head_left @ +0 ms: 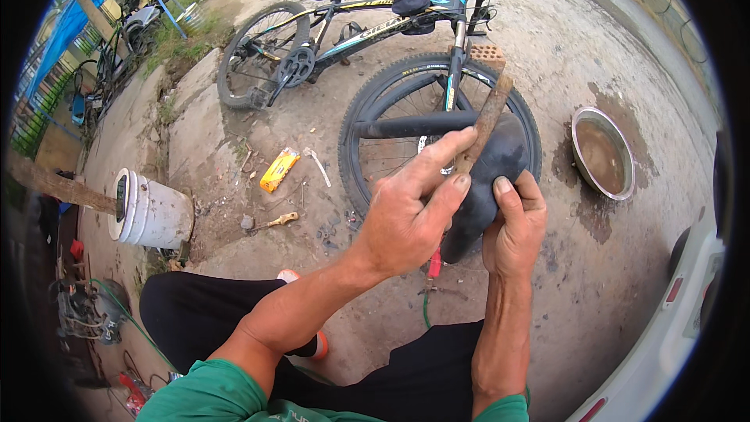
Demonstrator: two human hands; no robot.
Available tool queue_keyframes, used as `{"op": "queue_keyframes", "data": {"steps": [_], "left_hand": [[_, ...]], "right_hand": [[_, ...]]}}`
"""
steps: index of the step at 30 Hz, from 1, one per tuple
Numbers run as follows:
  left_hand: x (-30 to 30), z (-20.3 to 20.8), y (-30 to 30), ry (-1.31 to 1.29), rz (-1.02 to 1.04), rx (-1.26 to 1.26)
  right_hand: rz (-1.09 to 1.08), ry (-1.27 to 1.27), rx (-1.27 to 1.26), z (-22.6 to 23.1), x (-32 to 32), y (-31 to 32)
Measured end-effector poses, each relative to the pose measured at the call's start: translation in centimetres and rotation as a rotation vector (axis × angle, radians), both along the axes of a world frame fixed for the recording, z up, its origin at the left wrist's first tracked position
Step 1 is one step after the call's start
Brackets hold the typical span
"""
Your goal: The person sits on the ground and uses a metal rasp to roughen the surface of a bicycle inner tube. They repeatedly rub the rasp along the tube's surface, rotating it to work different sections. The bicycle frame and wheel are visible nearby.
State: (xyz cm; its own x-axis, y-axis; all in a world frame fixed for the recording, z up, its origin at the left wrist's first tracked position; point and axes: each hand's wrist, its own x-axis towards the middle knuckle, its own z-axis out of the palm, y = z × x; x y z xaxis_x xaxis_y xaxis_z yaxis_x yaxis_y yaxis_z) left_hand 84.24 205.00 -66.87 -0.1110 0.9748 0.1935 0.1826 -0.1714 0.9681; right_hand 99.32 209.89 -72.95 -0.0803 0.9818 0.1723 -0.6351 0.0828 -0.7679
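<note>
A brown, rusty-looking flat strip (491, 113) is pinched between the thumb and fingers of my left hand (406, 215). It lies slantwise against a bulging black inner tube (504, 148); I cannot tell whether it is a file or a stick. My right hand (513, 227) grips the tube's near side, thumb on top. Another length of the inner tube (414, 125) stretches across the front wheel (367, 176) of a black, blue and yellow bicycle (391, 27). Partly hidden below the tube is a red fitting (434, 267) with a green hose.
Right of the wheel stands a metal basin (605, 152) of murky water on wet ground. A brick (488, 53) sits behind the fork. Leftward are a yellow packet (280, 170), a wooden-handled tool (283, 219) and a white bucket (160, 211). A white vehicle (656, 336) borders the lower right.
</note>
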Motion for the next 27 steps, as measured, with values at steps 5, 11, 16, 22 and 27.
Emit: {"op": "queue_keyframes", "data": {"steps": [5, 11, 16, 22, 27], "left_hand": [[0.7, -2.0, -1.5, 0.085, -0.01, 0.019], [-0.2, -0.2, 1.5, 0.008, -0.032, -0.032], [0.4, -1.5, -2.8, 0.02, -0.015, 0.045], [0.0, -1.1, 1.2, 0.087, -0.037, 0.06], [-0.3, -3.5, 0.5, 0.176, -0.019, 0.192]], "right_hand": [[0.009, 0.002, -0.062, -0.3, -0.6, -0.3], [-0.003, -0.04, -0.049, -0.1, -0.8, -0.6], [0.001, -0.018, -0.055, 0.2, -0.7, -0.5], [0.052, -0.095, -0.081, 0.3, -0.1, -0.4], [0.064, -0.107, -0.093, 0.8, -1.0, -0.6]]}}
